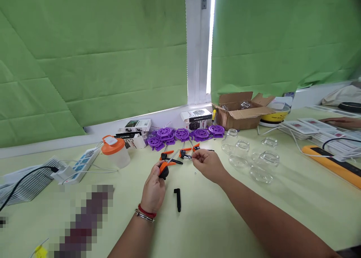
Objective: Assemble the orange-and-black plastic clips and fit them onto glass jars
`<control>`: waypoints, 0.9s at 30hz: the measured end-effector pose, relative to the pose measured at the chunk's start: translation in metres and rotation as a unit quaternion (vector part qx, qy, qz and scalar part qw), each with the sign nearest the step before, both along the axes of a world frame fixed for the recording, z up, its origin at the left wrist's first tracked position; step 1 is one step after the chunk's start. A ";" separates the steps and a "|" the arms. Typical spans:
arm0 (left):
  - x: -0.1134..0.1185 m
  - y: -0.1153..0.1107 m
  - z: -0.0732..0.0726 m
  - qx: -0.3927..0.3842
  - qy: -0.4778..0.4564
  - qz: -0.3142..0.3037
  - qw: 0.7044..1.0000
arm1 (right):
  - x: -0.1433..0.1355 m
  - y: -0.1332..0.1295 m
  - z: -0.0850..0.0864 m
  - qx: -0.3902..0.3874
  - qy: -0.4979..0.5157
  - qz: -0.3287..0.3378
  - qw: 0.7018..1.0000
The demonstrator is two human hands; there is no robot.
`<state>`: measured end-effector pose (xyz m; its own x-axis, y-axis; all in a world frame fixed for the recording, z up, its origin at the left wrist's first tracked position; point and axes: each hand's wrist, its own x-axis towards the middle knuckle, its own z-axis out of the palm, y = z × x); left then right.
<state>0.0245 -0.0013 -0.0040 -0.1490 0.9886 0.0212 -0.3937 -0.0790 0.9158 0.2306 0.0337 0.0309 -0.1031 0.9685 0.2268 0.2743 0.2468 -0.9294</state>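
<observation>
My left hand (153,190) is closed around an orange and black part (164,170) with a thin metal rod pointing up and to the right. To its right, my right hand (207,163) has thumb and forefinger pinched together; whatever may be between them is too small to make out. Behind the hands lie more orange and black parts (184,153) with metal rods. A black handle-like piece (178,200) rests on the table between my forearms. Purple spoked wheel-shaped pieces (182,134) sit in a row farther back. A tiny shiny bit (195,172) lies below my right hand.
An orange-lidded shaker (120,156) and a power strip (83,164) stand at left. Clear jars (265,166) are at right, before an open cardboard box (241,117). Small boxes (196,117) line the back. Another person's hand (345,122) rests at far right.
</observation>
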 end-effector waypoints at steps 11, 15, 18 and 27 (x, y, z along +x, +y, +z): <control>0.013 -0.004 -0.001 0.013 0.000 -0.106 0.994 | -0.032 -0.011 0.033 0.136 -0.088 0.155 0.975; 0.013 -0.004 -0.001 0.013 0.001 -0.113 0.994 | -0.035 -0.011 0.040 0.143 -0.115 0.148 0.972; 0.015 -0.006 -0.001 0.002 -0.010 -0.124 0.992 | -0.041 -0.010 0.042 0.137 -0.101 0.127 0.977; 0.017 -0.008 0.000 0.001 -0.068 -0.173 0.983 | -0.056 -0.006 0.029 0.198 -0.077 0.102 0.972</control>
<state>0.0419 -0.0094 -0.0043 0.1936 0.9807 0.0267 -0.5158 0.0786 0.8531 0.1749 0.0274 0.0601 -0.3453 0.7641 0.5449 0.3107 0.6410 -0.7019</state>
